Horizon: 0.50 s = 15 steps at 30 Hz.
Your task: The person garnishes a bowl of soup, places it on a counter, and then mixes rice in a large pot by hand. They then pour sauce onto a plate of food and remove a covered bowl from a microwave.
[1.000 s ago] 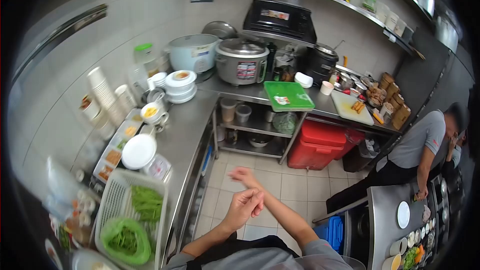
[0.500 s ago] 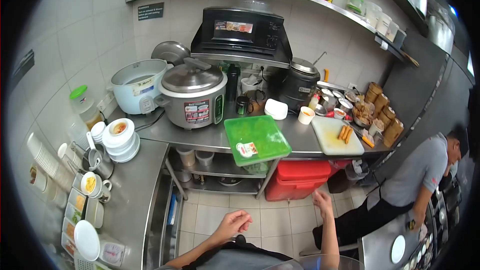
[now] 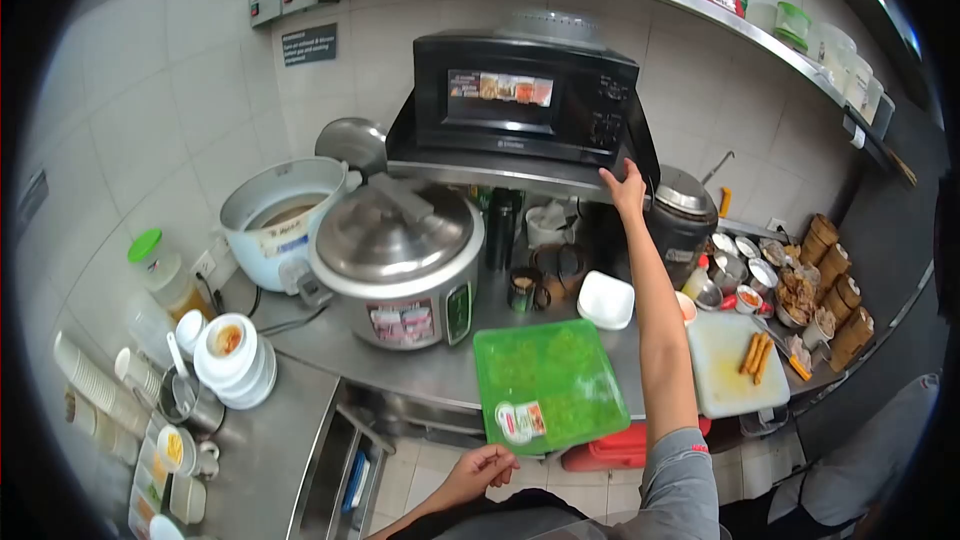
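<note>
My right hand (image 3: 626, 186) is raised at the lower right corner of the black microwave (image 3: 525, 98), its fingers apart and nothing held in them. My left hand (image 3: 480, 472) is low in front of me, its fingers curled together, just below the near edge of a green-lidded container (image 3: 550, 385). Whether anything is inside those curled fingers is hidden. The microwave stands on a metal shelf above the counter. Below it are a large rice cooker (image 3: 395, 260), a white square bowl (image 3: 606, 301) and a dark mug (image 3: 523, 290).
A white cutting board (image 3: 738, 370) bears several fried rolls. Stacked white bowls (image 3: 236, 365) and cups line the left counter. A black soup warmer (image 3: 684, 220) is behind my right forearm. At lower right, another person's grey sleeve (image 3: 890, 440) shows near a dark cabinet.
My right hand has risen from low in front of me to the microwave's corner and opened. The view has moved closer to the counter. The other person is now mostly out of view.
</note>
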{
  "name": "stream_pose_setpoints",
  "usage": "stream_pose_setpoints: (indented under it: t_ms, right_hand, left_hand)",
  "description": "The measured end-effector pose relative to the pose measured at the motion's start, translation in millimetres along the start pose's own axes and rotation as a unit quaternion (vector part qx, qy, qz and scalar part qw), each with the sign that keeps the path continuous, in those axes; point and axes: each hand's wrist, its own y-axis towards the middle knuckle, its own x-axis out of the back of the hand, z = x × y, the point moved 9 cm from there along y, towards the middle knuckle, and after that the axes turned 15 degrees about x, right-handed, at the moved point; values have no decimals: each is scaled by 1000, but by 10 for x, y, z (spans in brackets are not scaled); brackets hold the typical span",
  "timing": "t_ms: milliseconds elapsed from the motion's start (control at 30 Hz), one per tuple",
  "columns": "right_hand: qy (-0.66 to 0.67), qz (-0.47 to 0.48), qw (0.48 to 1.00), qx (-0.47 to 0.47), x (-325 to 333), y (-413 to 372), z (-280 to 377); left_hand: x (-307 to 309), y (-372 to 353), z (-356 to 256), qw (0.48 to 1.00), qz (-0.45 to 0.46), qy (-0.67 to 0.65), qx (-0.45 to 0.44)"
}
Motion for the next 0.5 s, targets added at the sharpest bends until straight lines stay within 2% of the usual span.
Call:
stream_pose_setpoints:
  t_ms: [100,133,267,333,400,433,467,500]
  right_hand:
    - [-53,146,979,-132,-246,225,-176]
    - [-87,112,984,-108,-279,309,-209]
    - [-142,144,976,-78,-449,461,-365]
    - [-98,146,983,-55,-431,467,-390]
    - [-42,164,985,-40,-556,437,-599]
    - [-16,145,988,-44,-489,392,-557]
    - [12,124,991,-45,-358,345,-371]
    - [40,106,992,-46,-263,280,-214]
  left_hand:
    - [193,293,-335,999,0,47,-23]
    - [229,396,-461,997,3,76,-22]
    - [373,779,-952,994,1,104,-23]
    - [397,870,-1445,982,-25,141,-126]
    - [389,740,-2181,899,-163,289,-286]
    - [421,679,-2422,875,-205,292,-328]
    - [491,636,-2587,873,-238,258,-339]
    - [493,535,-2807,839,-285,271,-377]
